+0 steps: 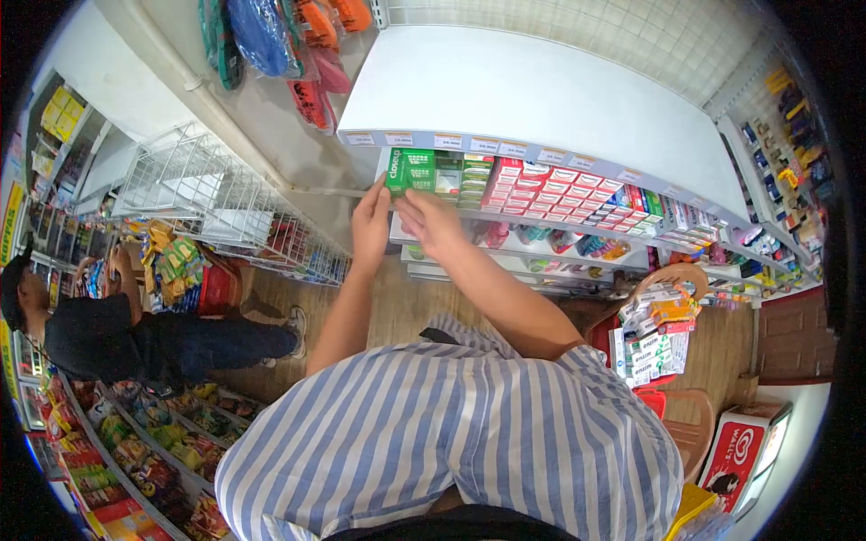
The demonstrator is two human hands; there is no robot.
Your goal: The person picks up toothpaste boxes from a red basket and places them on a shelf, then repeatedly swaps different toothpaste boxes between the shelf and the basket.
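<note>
Green closeup boxes (416, 169) stand at the left end of a white shelf, under its price labels. My left hand (371, 216) reaches up to the lower left corner of these boxes, its fingers close together. My right hand (429, 219) is just below the same boxes, slightly blurred, with its fingers bent towards them. Whether either hand grips a box cannot be made out. To the right on the same shelf are stacked red and white boxes (550, 187).
Another person (99, 334) stands at the left beside a wire rack (207, 194). Slippers in plastic (262, 36) hang at the top left. At the right, a chair (672, 275) stands by a pile of enzim boxes (645, 356). Lower shelves (532, 266) hold more goods.
</note>
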